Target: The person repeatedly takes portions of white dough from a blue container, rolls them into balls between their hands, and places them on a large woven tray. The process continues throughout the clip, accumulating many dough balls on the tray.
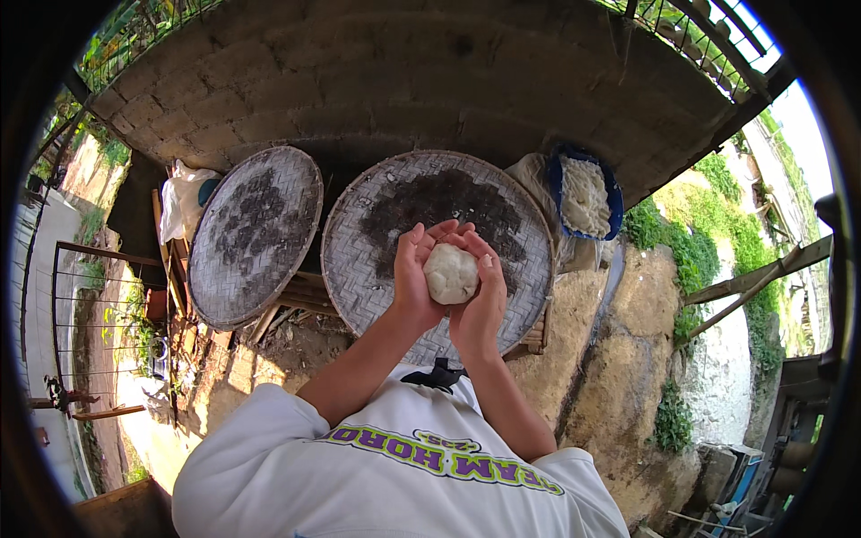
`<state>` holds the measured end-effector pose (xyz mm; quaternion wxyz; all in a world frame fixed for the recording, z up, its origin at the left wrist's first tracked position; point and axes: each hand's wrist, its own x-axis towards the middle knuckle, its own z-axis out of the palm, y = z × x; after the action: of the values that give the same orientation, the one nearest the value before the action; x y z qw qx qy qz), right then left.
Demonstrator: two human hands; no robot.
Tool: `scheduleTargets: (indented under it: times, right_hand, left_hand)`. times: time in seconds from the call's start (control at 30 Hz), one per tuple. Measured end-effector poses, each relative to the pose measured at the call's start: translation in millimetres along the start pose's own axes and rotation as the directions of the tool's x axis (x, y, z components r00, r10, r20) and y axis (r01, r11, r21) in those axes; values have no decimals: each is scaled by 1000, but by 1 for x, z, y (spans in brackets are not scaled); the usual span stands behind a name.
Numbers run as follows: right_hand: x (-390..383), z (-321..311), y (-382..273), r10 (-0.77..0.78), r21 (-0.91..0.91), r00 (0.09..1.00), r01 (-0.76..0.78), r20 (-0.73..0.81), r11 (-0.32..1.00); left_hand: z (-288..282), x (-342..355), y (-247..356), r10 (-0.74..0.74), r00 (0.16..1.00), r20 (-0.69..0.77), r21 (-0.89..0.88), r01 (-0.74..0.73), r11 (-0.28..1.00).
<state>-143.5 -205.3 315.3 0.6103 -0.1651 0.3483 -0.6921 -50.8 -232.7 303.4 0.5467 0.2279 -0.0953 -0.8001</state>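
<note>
I hold a pale, lumpy ball of dough (450, 273) between both cupped hands, over a large round woven bamboo tray (359, 269) with a dark stained middle. My left hand (413, 276) curves round the ball's left side, and my right hand (480, 291) wraps round its right side. The fingers of both hands curl up behind the ball. A small white bit sits on my right thumb.
A second woven tray (256, 238) leans at the left. A blue tub (585, 193) of white doughy mass stands at the back right beside a pale sack (529, 170). A block wall (413, 81) rises behind. Weathered concrete ground and plants lie to the right.
</note>
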Motion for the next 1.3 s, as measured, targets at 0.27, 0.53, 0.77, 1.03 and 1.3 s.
scheduleTargets:
  times: [0.27, 0.53, 0.77, 1.03, 1.3]
  right_hand:
    - [-23, 17, -61, -148, -728, 742, 671, 654, 140]
    - [30, 8, -28, -195, -374, 864, 391, 465, 841]
    - [12, 13, 10, -133, 62, 991, 131, 24, 989]
    - [26, 12, 5, -412, -333, 885, 464, 216, 821]
    - [27, 8, -6, -475, -383, 748, 653, 463, 654]
  left_hand:
    - [-11, 2, 27, -131, 915, 382, -217, 226, 950]
    - [11, 20, 34, -217, 969, 116, -83, 227, 970]
    - [19, 17, 12, 244, 939, -242, 235, -187, 954]
    - [13, 32, 31, -40, 971, 238, 109, 14, 994]
    - [1, 36, 21, -245, 969, -9, -7, 245, 969]
